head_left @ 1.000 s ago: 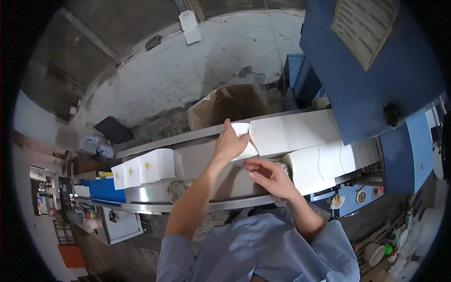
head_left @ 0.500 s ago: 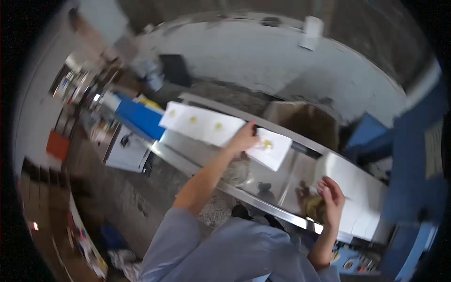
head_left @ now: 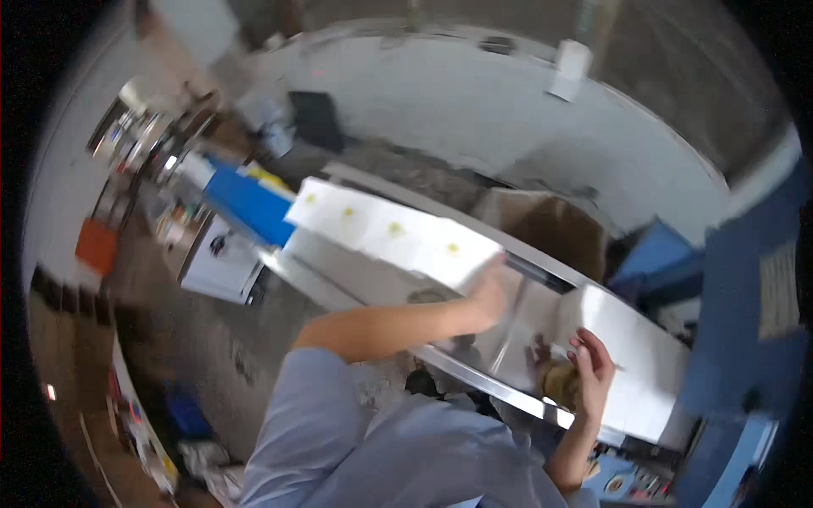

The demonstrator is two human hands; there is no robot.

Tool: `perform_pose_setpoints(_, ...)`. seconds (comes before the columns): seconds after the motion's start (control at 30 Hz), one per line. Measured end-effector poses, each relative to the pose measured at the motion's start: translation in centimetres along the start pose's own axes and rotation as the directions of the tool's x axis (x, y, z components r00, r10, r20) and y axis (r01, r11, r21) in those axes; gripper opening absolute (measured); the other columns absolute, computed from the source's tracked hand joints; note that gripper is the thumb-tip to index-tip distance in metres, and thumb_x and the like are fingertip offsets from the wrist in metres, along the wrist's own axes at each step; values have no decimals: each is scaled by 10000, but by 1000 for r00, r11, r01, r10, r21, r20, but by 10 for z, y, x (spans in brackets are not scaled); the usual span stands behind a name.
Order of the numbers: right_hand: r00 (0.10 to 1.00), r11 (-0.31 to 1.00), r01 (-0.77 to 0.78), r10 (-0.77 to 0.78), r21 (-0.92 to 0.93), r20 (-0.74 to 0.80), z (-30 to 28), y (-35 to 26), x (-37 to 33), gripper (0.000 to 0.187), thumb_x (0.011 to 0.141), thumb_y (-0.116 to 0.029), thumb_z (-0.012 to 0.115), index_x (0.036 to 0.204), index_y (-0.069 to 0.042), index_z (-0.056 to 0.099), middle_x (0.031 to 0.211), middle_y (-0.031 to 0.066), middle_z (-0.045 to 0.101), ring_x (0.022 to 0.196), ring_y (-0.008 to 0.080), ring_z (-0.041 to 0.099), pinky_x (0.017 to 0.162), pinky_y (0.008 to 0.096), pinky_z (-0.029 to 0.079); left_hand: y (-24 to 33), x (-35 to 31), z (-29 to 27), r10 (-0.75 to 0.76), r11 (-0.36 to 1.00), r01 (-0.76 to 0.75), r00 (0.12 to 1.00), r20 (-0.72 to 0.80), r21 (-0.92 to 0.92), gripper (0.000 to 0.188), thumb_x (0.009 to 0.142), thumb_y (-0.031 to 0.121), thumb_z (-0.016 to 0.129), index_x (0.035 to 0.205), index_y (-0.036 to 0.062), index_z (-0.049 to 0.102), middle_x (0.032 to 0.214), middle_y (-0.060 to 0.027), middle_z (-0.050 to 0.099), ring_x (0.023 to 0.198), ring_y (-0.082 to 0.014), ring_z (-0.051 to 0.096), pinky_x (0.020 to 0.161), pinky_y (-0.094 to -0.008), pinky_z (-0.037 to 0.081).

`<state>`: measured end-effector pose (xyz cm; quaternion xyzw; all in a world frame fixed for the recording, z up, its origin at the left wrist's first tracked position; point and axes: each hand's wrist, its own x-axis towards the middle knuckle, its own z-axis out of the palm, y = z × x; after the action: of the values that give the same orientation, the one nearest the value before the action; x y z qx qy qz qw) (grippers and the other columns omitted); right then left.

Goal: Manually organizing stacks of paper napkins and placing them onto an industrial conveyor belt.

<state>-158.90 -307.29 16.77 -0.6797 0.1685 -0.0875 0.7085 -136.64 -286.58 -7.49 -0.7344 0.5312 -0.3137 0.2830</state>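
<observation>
A row of white sheets or flat bags (head_left: 364, 222) lies along the metal table, each piece bearing a small yellow mark. Motion smears my left hand (head_left: 489, 298), which is at the right end of this row, by the last piece; its fingers cannot be made out. Farther right, my right hand (head_left: 596, 366) is raised with bent fingers, the tips close together; whatever they pinch is too small to name. Just left of it sits a round yellowish-brown thing (head_left: 559, 383). A dim, roundish object (head_left: 430, 296) is partly hidden behind my left forearm.
White stacked sheets or bags (head_left: 631, 356) stand at the table's right end, against a blue machine (head_left: 745, 296). A blue panel (head_left: 250, 203) adjoins the left end. An open cardboard box (head_left: 542, 212) is beyond the far edge. The metal table rim (head_left: 483, 377) runs before me.
My left hand has moved right and nearer me, off the yellow mark on the last white piece, which now shows uncovered. My right hand stays about where it was.
</observation>
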Motion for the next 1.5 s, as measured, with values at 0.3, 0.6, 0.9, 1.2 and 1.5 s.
perform_pose_setpoints(0.3, 999, 979, 19, -25, 201, 26, -31, 8, -19, 401, 916, -81, 640, 1295, -7, 532, 1162, 65, 623, 1081, 115, 568, 910, 254, 474, -93, 140, -194, -63, -280, 567, 795, 604, -775, 882, 884, 562, 539, 1426, -85, 282, 1172, -329, 587, 1120, -452, 566, 950, -443, 456)
perform_pose_setpoints(0.6, 999, 961, -19, 11, 275, 31, -84, -1, -56, 440, 928, -115, 637, 1334, -8, 507, 1176, 66, 613, 1042, 105, 569, 880, 251, 471, -51, 245, -260, -58, 74, 604, 797, 601, -793, 917, 806, 498, 619, 1413, -103, 285, 1055, -357, 615, 1013, -476, 609, 907, -481, 476)
perform_pose_setpoints(0.9, 1000, 966, 4, -2, 260, -7, -97, -7, -52, 432, 910, -126, 662, 1299, 4, 523, 1140, 93, 610, 1029, 114, 573, 902, 266, 477, -51, 247, -258, -87, 15, 633, 772, 630, -774, 700, 783, 317, 611, 1328, -76, 416, 1045, -346, 622, 1023, -452, 613, 910, -480, 478)
perform_pose_setpoints(1.2, 996, 977, -11, 30, 215, -84, -90, -3, -28, 434, 909, -118, 661, 1299, 14, 521, 1177, 108, 615, 1086, 139, 577, 925, 267, 478, -97, 132, -136, -11, -732, 413, 787, 617, -541, 557, 849, 82, 573, 1360, -23, 378, 1017, -122, 634, 903, -171, 615, 779, -297, 502)
perform_pose_setpoints(1.5, 992, 999, 3, 3, 51, -125, -76, 0, -13, 404, 919, -116, 620, 1291, 15, 534, 1244, 90, 596, 1164, 178, 555, 957, 303, 455, -117, 103, -201, -517, 403, 365, 847, 120, -839, 368, 778, -2, 548, 1143, -11, 583, 1134, -216, 611, 1116, -384, 549, 933, -445, 450)
